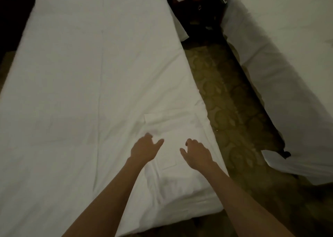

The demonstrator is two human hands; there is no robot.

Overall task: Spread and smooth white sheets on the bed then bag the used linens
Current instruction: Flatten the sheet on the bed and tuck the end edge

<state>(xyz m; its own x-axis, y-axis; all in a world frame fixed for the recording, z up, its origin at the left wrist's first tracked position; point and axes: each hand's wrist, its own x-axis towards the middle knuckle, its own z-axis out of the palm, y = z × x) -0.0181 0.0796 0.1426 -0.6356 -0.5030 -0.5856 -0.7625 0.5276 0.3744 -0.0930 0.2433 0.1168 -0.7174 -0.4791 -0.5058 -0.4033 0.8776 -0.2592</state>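
Sheet: white sheet [86,85] laid over the near bed [194,203], mostly flat; long fold creases run down and across it.
Rumpled patch: folded-over flap [171,121] and wrinkles sit at the bed's foot-end corner, on the aisle side.
Left hand [144,149]: over the sheet just short of the flap, fingers loosely bent, thumb out, holding nothing; contact with the cloth unclear.
Right hand [199,154]: beside the left, nearer the bed's aisle edge, fingers relaxed and curved, gripping nothing.
Surroundings: patterned carpet [225,101] along the bed's aisle side; second bed [281,60] beyond it; cluttered nightstand [196,4] by the headboard end.
Step, as judged: smoothing the corner.
Used linens: none identifiable; no bag in view.
Risk: pushing toward the aisle edge could drag the sheet off-centre and leave the far side short.
Risk: pressing the flap down without unfolding it would set a ridge.
Light: dim, fine wrinkles easily missed.
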